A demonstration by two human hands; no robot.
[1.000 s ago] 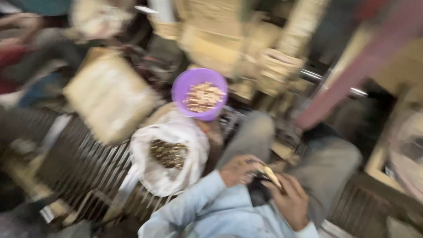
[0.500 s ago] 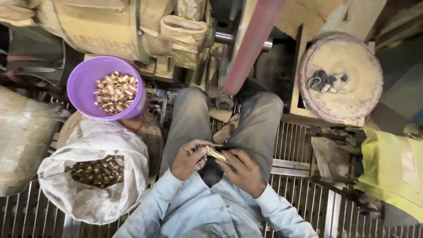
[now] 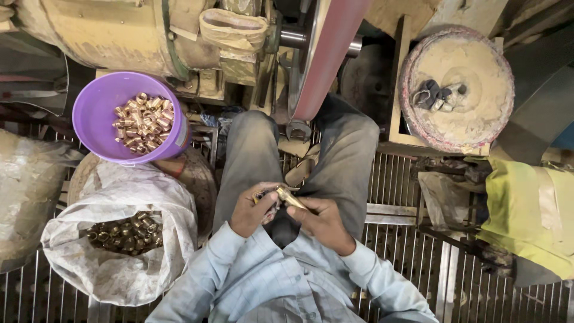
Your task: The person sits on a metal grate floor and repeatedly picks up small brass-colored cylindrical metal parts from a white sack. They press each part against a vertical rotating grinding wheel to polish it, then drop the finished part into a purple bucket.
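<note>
- Both hands meet over the lap: left hand [image 3: 254, 209] and right hand [image 3: 323, 222] are together, fingers closed on one small brass fitting [image 3: 291, 197].
- The brass fitting sits between the fingertips at picture centre, above the gap between the knees.
- Its long axis runs from ten o'clock to four o'clock; the shiny end points to ten o'clock.
- Risk, as I judge it: a loose pinch lets the piece drop through the metal floor grating [image 3: 406, 197].
- The red belt [image 3: 326, 57] at twelve o'clock sits close; a sleeve drifting up could catch.
- Purple bowl [image 3: 95, 116] of brass pieces at ten o'clock, white sack [image 3: 119, 263] at eight.
</note>
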